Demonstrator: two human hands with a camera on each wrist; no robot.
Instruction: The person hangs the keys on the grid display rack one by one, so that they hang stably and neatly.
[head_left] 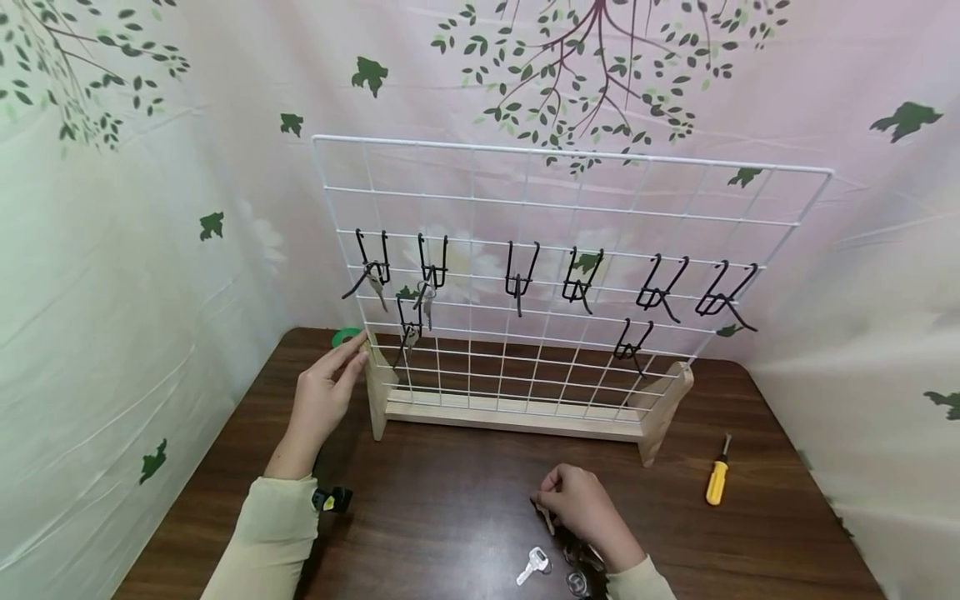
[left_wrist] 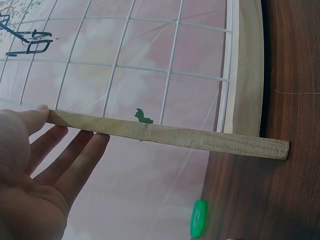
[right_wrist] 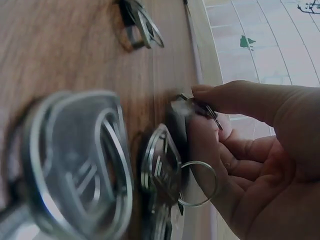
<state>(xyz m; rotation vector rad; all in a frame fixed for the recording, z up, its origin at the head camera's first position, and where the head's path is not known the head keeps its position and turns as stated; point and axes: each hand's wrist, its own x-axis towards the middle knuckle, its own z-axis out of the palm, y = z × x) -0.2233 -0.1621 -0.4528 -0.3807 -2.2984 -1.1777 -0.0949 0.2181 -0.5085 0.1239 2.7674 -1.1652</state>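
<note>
A white wire grid (head_left: 570, 250) stands upright in a wooden base (head_left: 510, 412) on the brown table (head_left: 450, 492). Black hooks hang on it, and three at the left carry keys (head_left: 427, 304). My left hand (head_left: 326, 392) lies with straight fingers against the base's left wooden foot (left_wrist: 170, 136); the left wrist view shows the hand (left_wrist: 45, 150) flat under that foot. My right hand (head_left: 581, 504) rests on the table in front of the rack and pinches a small key (right_wrist: 197, 107) between thumb and forefinger. Loose keys (head_left: 534, 565) on rings lie just beside it.
A yellow screwdriver (head_left: 717, 481) lies on the table at the right. A green roll (head_left: 347, 336) sits behind the rack's left foot. More ringed keys (right_wrist: 160, 170) lie close under my right palm. Patterned curtains close in the table on three sides.
</note>
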